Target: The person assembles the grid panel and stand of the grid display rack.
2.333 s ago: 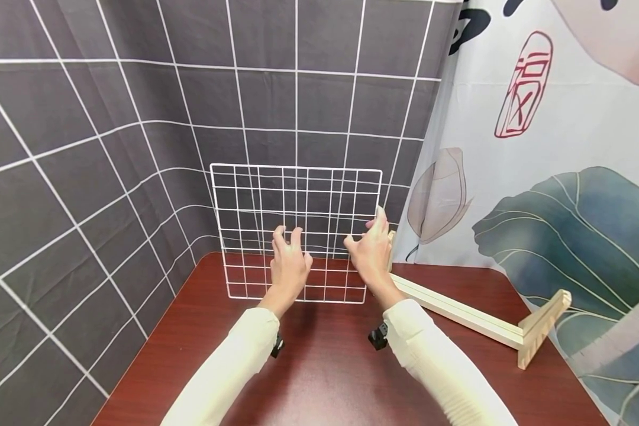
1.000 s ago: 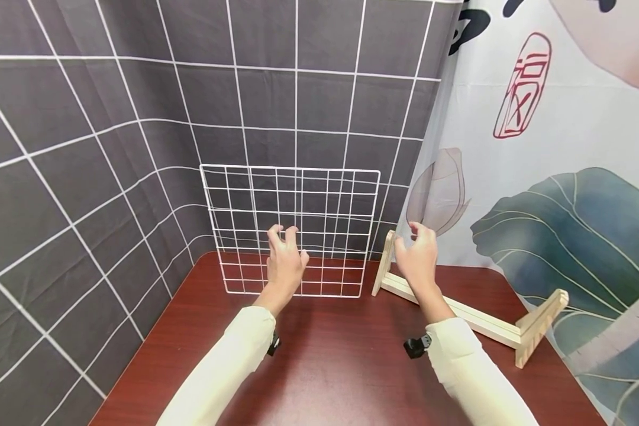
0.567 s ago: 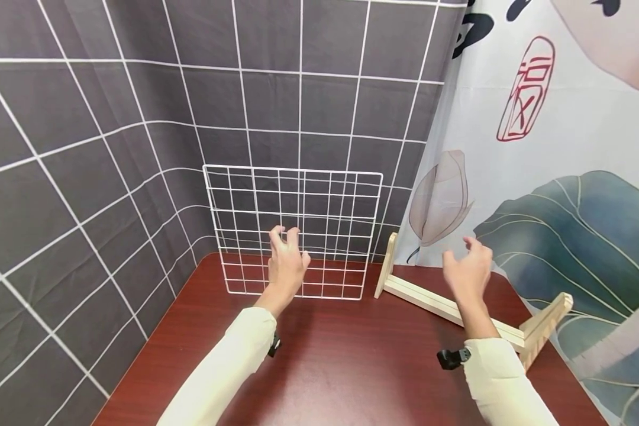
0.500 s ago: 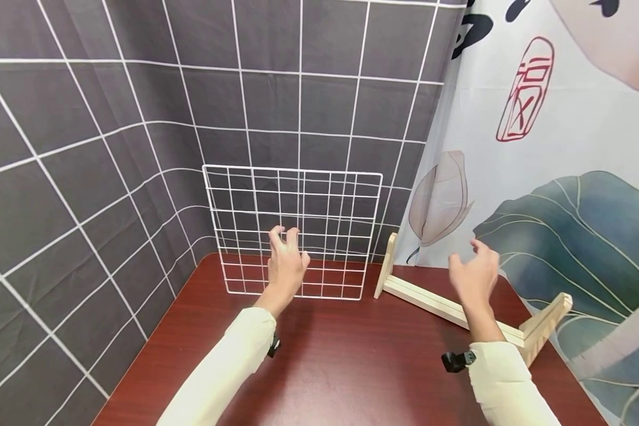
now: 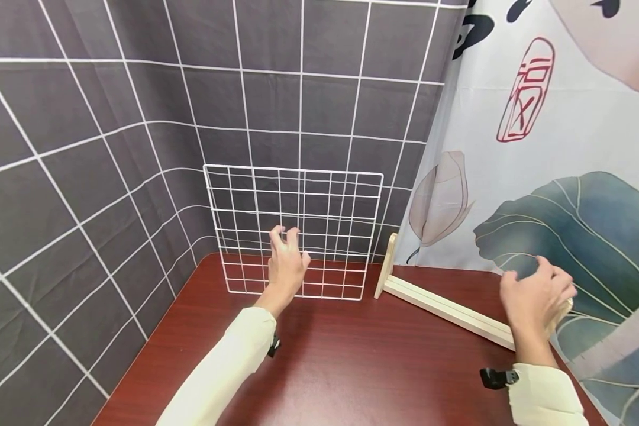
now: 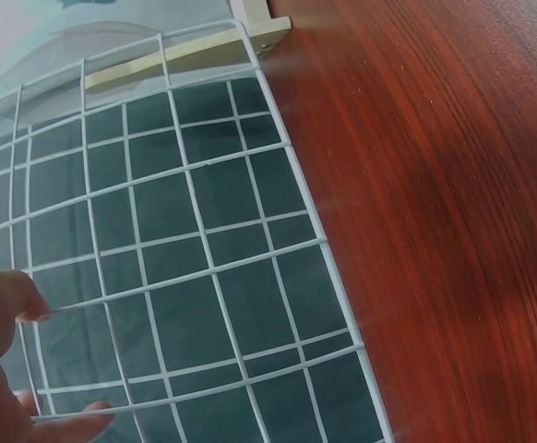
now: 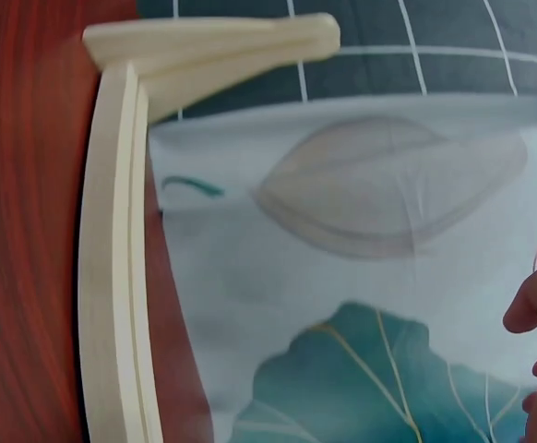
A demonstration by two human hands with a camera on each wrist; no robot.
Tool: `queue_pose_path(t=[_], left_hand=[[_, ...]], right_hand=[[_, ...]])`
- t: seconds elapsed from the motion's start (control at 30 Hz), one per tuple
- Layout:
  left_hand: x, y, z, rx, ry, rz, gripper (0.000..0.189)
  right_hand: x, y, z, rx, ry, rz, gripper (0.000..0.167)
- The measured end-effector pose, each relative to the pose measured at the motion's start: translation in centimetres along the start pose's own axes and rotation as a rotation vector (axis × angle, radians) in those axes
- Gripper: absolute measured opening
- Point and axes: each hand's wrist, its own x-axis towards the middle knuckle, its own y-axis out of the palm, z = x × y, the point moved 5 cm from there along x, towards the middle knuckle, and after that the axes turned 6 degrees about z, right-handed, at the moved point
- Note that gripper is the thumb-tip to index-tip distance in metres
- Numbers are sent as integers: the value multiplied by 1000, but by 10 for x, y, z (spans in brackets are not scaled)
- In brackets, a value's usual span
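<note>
In the head view a white wire grid panel [image 5: 293, 170] stands nearly upright at the back of the table, leaning slightly. My left hand [image 5: 286, 266] grips it near the middle; the left wrist view shows thumb [image 6: 30, 297] and fingers bent about the wires. At the far right my right hand [image 5: 535, 299] is raised, fingers spread and loosely bent, with nothing in its grasp. It overlaps the right end of a pale wooden stand [image 5: 447, 310], hiding most of that end piece. The right wrist view shows the stand's grooved bar and its other end piece [image 7: 241, 46].
The dark red table [image 5: 325, 367] carries the panel and the stand. A grey cloth with white lines [image 5: 330, 100] hangs behind and at the left. On the right hangs a pale curtain [image 5: 468, 118] printed with leaves. Each wrist wears a small black camera [image 5: 495, 378].
My right hand has let go of the panel's right edge and moved right and toward me to the stand's right end. The left hand keeps its grip; the panel has shifted slightly.
</note>
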Motion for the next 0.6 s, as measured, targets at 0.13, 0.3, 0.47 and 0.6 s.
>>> queue_pose_path(t=[0.13,0.3,0.47,0.6], left_hand=[[0,0,0,1,14,-15,57],[0,0,1,11,21,-22,57],[0,-1,3,12,9,-9,58],[0,-2,5,13,-13,-2,58]], right_hand=[[4,-12,-16,42,45,-59,68],[9,-19,-40,127,159,-56,78],[10,-20,-65,182,244,-3,83],[9,-18,-75,149,209,-9,73]])
